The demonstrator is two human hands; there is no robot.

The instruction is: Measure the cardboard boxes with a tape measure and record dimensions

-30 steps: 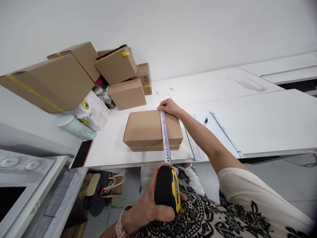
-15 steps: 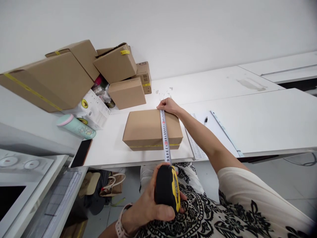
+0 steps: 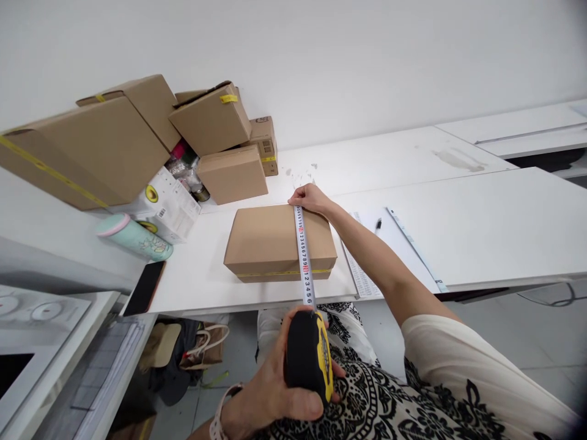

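A brown cardboard box (image 3: 263, 235) with a yellow tape strip low on its near side lies on the white table. Across its top runs the extended blade of a black and yellow tape measure (image 3: 308, 360). My left hand (image 3: 275, 382) is wrapped round the tape measure's case, in front of the table edge. At the box's far edge, my right hand (image 3: 309, 198) pinches the blade's end, fingers closed on it. The blade's tip is hidden under those fingers.
Several cardboard boxes (image 3: 114, 146) are stacked at the back left. Near them lie a mint-green bottle (image 3: 137, 237) and a phone (image 3: 145, 287). Right of the box are printed papers (image 3: 398, 250) with a black pen (image 3: 378, 225). The white table's (image 3: 495, 226) front edge is close to my body.
The view has shifted slightly, so the scene sits a little lower and further left. Both hands keep their hold on the tape measure, and the box stays in place.
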